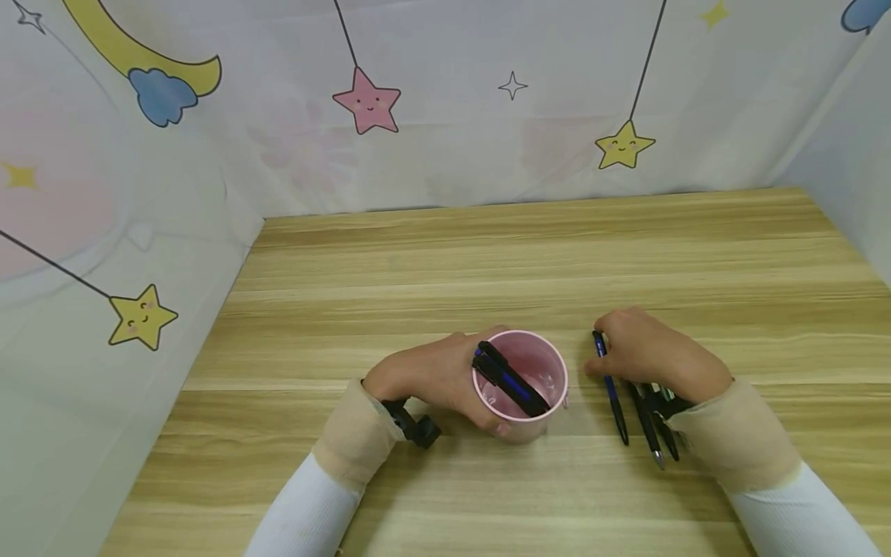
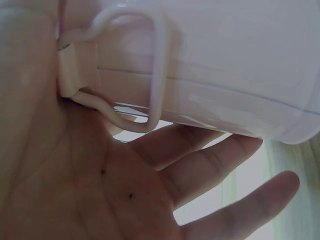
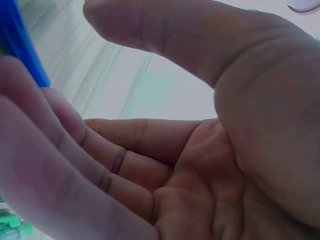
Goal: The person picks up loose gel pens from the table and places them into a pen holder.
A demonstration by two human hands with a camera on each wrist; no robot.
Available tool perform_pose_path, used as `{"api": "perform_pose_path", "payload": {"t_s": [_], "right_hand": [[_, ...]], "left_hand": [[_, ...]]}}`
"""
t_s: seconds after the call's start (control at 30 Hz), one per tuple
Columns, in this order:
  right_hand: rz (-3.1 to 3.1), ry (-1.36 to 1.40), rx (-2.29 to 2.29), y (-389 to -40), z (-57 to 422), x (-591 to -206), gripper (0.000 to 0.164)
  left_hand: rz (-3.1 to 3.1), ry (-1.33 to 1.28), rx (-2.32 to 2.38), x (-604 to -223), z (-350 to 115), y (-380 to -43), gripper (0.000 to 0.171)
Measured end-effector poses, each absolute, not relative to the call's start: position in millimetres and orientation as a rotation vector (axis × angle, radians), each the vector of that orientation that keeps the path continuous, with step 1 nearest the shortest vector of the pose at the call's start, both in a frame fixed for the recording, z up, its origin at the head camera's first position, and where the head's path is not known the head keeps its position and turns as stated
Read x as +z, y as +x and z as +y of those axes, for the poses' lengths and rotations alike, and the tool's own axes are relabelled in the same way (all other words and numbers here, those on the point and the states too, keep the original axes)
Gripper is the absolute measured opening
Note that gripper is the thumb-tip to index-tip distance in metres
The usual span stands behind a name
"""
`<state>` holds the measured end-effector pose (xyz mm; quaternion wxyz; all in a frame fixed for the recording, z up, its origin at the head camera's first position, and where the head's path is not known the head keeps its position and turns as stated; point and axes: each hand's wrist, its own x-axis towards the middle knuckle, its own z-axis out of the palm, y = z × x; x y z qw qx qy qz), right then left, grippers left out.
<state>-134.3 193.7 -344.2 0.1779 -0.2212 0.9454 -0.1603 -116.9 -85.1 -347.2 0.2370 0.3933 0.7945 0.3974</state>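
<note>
My left hand (image 1: 445, 375) grips a pink cup (image 1: 520, 337) from its left side, thumb in front and fingers behind. Its wire loop handle (image 2: 159, 70) lies by the palm in the left wrist view. Black pens (image 1: 508, 379) with blue parts lean inside the cup. My right hand (image 1: 643, 348) is over a blue and black pen (image 1: 614, 402) on the table, its thumb across the barrel. In the right wrist view the blue barrel (image 3: 20, 40) shows beside the fingertips, with a gap to the thumb (image 3: 135, 25).
More dark pens (image 1: 647, 425) lie on the wooden table (image 1: 418, 278) beneath the right wrist. A small green item (image 3: 12, 225) shows low in the right wrist view. A printed cloth with stars (image 1: 445, 147) stands behind the table and along its left side.
</note>
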Motion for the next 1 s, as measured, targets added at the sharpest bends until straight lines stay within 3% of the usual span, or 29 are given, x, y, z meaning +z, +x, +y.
{"api": "perform_pose_path", "payload": {"t_s": [0.23,0.6,1.0], "right_hand": [[2.635,-0.564,-0.537,-132.9,193.0,-345.1,0.038],[2.573,-0.452,-0.590,-132.9,192.2,-347.1,0.057],[2.548,-0.428,-0.640,-133.2,189.6,-351.1,0.058]], "left_hand": [[2.168,1.081,1.088,-346.7,-85.2,-116.9,0.083],[2.171,1.086,1.089,-347.0,-84.6,-117.3,0.082],[2.172,1.090,1.081,-348.5,-85.4,-117.5,0.083]]}}
